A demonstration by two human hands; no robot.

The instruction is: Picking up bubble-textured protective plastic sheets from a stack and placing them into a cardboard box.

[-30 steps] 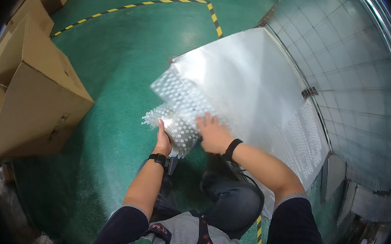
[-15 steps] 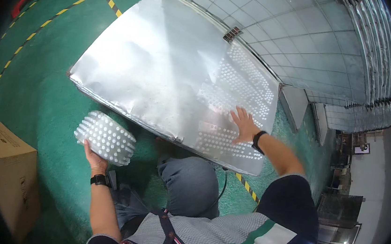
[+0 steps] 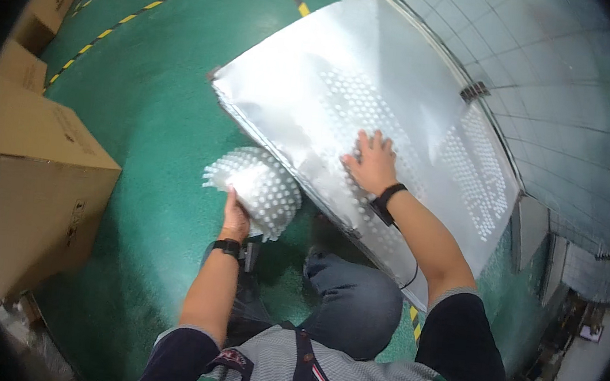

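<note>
My left hand (image 3: 237, 219) grips a curled, pale sheet covered in rows of round dots (image 3: 275, 191), with the thumb on top and the other fingers hidden below. Whether it is one sheet or several layers I cannot tell. It hangs just off the near left edge of a shiny silver-topped table (image 3: 294, 79). My right hand (image 3: 373, 164) lies with fingers spread on a dotted patch (image 3: 361, 108) near the middle of the tabletop. Another patch of dots (image 3: 475, 174) covers the table's right side.
Cardboard boxes (image 3: 41, 187) stand on the green floor (image 3: 156, 132) at the left. A gridded, glassy panel (image 3: 550, 89) rises along the table's far right edge, with a dark clip (image 3: 474, 91) there. Yellow-black tape (image 3: 154, 5) marks the floor.
The view has swung left, bringing more boxes in. My right hand has shifted left over the tabletop, and dots now show near its middle. My left hand has brought the dotted sheet closer to the table edge.
</note>
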